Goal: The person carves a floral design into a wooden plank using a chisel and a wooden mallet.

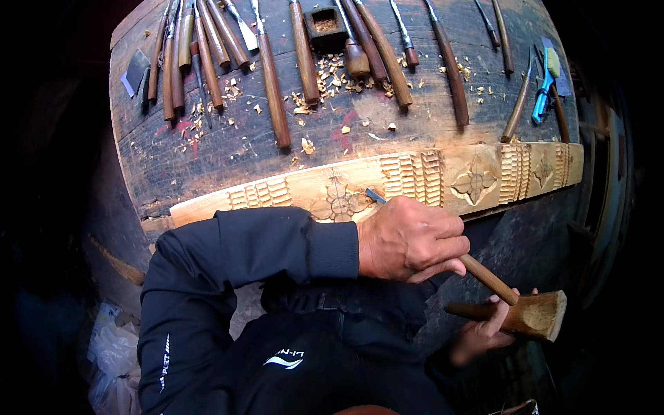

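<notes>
The left hand (415,240) is closed around a chisel (490,279), whose blade rests on the carved board (408,176) just beyond the knuckles. The right hand (487,328), nearer the body, grips a wooden mallet (543,312).

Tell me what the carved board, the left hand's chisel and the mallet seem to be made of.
Carved board: bare matt wood, from its pale, ridged cuts.
Chisel: smooth brown handle, likely wood; grey blade, probably steel by its metallic look.
Mallet: brown, slightly glossy, probably wood by its paler, worn patch.
</notes>
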The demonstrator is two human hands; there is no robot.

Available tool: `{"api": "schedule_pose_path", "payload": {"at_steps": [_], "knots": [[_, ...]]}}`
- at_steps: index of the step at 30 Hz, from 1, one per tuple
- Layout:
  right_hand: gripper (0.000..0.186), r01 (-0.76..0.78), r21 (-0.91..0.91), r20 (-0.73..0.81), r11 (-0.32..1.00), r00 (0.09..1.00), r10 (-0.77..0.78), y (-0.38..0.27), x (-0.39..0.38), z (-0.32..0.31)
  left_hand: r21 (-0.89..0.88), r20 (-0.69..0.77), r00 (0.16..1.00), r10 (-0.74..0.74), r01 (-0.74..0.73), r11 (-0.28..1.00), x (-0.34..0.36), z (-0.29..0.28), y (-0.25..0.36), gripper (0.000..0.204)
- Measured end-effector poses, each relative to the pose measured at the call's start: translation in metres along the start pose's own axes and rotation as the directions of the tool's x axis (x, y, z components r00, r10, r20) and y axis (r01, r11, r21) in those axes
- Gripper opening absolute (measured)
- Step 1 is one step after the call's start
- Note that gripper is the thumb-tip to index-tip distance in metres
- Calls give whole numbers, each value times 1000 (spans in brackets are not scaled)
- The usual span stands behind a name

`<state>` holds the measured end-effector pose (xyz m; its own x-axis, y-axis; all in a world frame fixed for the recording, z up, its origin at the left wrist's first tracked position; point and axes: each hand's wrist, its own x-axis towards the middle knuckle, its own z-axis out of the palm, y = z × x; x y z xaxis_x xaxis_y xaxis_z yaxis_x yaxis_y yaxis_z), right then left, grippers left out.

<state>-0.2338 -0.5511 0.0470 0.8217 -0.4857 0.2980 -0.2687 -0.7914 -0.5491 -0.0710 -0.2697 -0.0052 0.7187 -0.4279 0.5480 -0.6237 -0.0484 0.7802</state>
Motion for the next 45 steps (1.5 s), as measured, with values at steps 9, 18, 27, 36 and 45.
{"api": "schedule_pose_path", "payload": {"at_steps": [9,18,27,36,45], "knots": [[53,-248,291,101,924,968,228,-14,7,13,41,0,999,-35,35,999,-1,1,0,24],[57,-166,172,57,971,986,158,9,13,23,65,47,997,-69,66,996,-2,0,0,24],[50,-288,270,130,919,956,261,-1,9,34,120,-12,998,-68,69,990,1,-4,1,24],[52,-570,343,291,747,821,492,17,25,61,141,133,987,89,-108,984,-28,15,22,32],[37,-610,356,388,708,786,482,2,34,72,81,35,985,170,-173,982,-13,10,8,33]]}}
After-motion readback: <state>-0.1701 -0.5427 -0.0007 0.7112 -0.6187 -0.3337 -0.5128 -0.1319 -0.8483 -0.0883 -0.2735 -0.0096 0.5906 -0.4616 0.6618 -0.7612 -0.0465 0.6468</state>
